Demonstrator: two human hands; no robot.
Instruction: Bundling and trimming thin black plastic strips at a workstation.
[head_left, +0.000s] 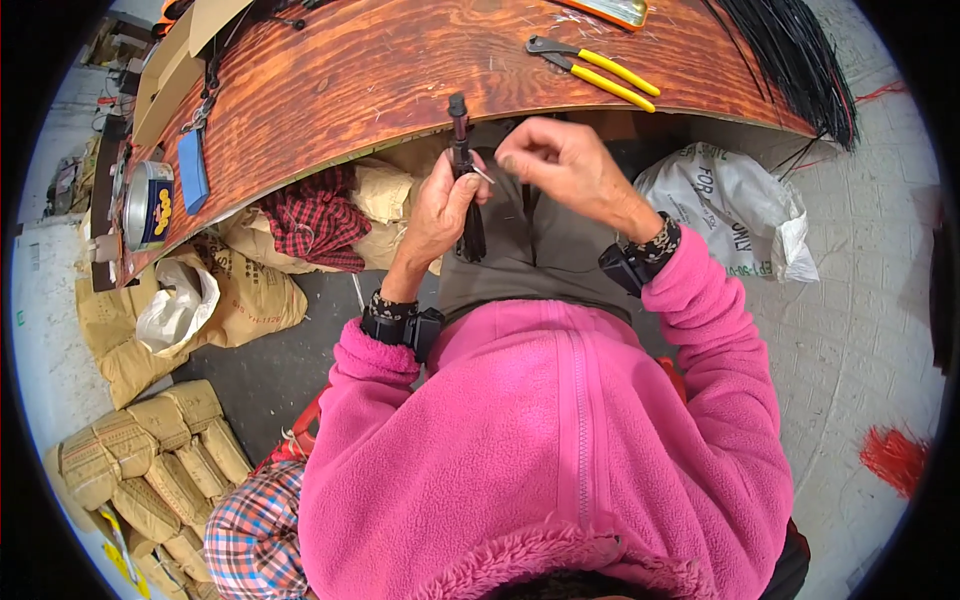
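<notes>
My left hand (440, 212) is wrapped round a bundle of black cables (473, 238), held upright over my lap just off the table's near edge. A black connector-like end (458, 106) sticks up above my fingers, and the loose lower part hangs beneath them. Next to my thumb a thin white strip (483, 174) juts out of the bundle. My right hand (575, 172) is raised just right of it, apart from the bundle, with thumb and fingertips pinched together. Whatever is in that pinch, if anything, is too small to make out.
On the wooden table (380, 85) lie yellow-handled pliers (592, 72), a thick sheaf of black wires (800, 60), an orange-rimmed tray (612, 10), a blue block (193, 168) and a tin can (150, 205). Paper sacks (240, 295) and a white bag (725, 210) sit below.
</notes>
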